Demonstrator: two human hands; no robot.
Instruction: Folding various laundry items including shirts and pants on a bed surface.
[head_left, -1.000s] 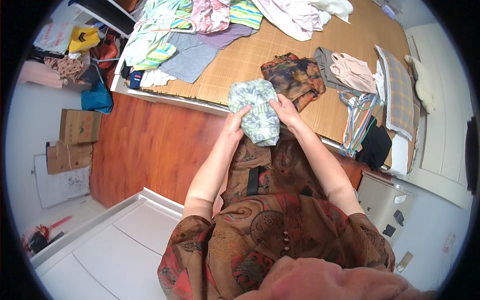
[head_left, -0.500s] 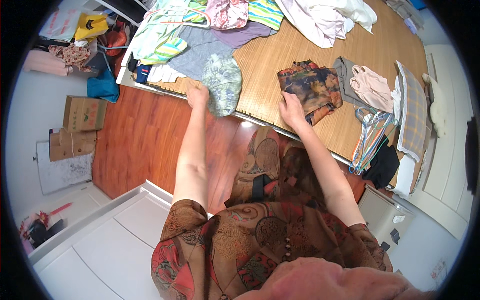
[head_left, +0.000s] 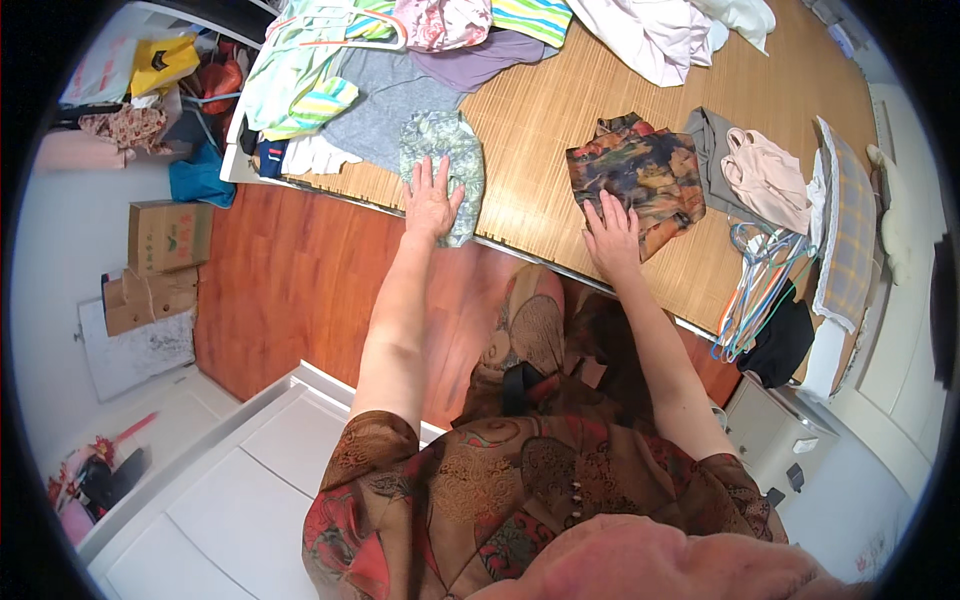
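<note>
Several spread left-hand fingers lie over the green patterned cloth.

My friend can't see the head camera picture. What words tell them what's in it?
A person's left hand lies spread on a pale green patterned cloth, and the right hand is at the edge of a dark patterned cloth, both cloths on a tan mat. More clothes and colourful hangers lie nearby.

Left grip is lying palm-down left of center, fingers splaying toward frame top. Right grip is hanging flat right of center, fingers pointing up-left. Left forearm and right forearm are running up from lower frame.
</note>
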